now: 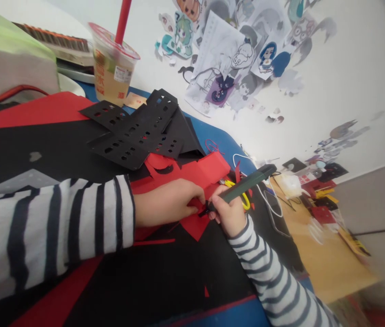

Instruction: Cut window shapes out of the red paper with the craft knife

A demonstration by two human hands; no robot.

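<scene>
My left hand (168, 203) bends its fingers and thumb together on a piece of red paper (195, 175), with its fingertips close to the tool's dark tip. A long dark green utility knife (248, 182) is gripped in my right hand (229, 213), its tip pointing down and left at the red paper. The blade itself is too small and dark to make out. Yellow-handled scissors (246, 200) lie partly hidden behind my right hand. Beneath the paper spreads a black sheet (158, 286).
Black card with cut-out holes (134, 131) lies beyond my left hand, near a drink cup (113, 68) with a red straw. To the right are a white cable (277, 206), a phone-like device (276, 211) and a cluttered wooden surface (315, 254). Paper drawings (226, 59) cover the wall.
</scene>
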